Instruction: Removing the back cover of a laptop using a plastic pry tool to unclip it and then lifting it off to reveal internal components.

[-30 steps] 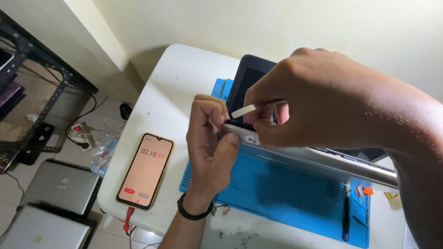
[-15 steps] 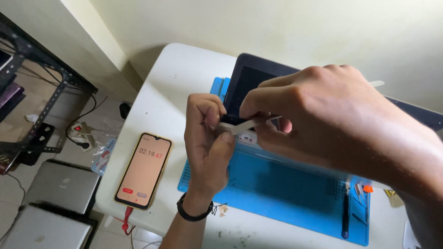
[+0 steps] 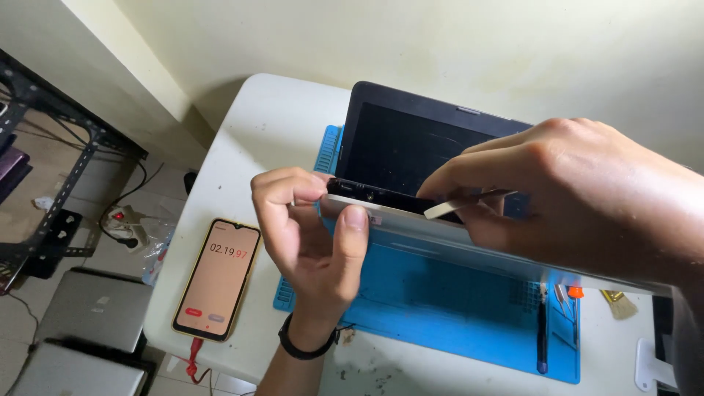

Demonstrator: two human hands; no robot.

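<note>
Laptop [image 3: 411, 198] is held raised above the blue work mat [image 3: 455, 293] on the white table [image 3: 249, 147], tilted on edge, with its dark screen side turned toward the camera and its silver edge facing down toward the mat. Head view: the left hand [image 3: 312, 235] is clamped on the near corner, thumb pressed on the silver edge and fingers curled over the dark top. The right hand [image 3: 565, 191] is closed in a pinch on a thin pale pry tool [image 3: 458, 205], whose flat tip is laid at the seam between dark bezel and silver shell. A narrow gap appears opened along the corner by the left hand; further right the seam is hidden by the right hand, so the separation is judged begun and not finished. A phone [image 3: 218, 279] showing a running timer lies on the table left of the mat. No true container is seen; the mat's right edge holds a dark-handled tool [image 3: 542, 337] and small tweezer-like pieces [image 3: 565, 301]. Closed laptops [image 3: 95, 312] lie on the floor below.
</note>
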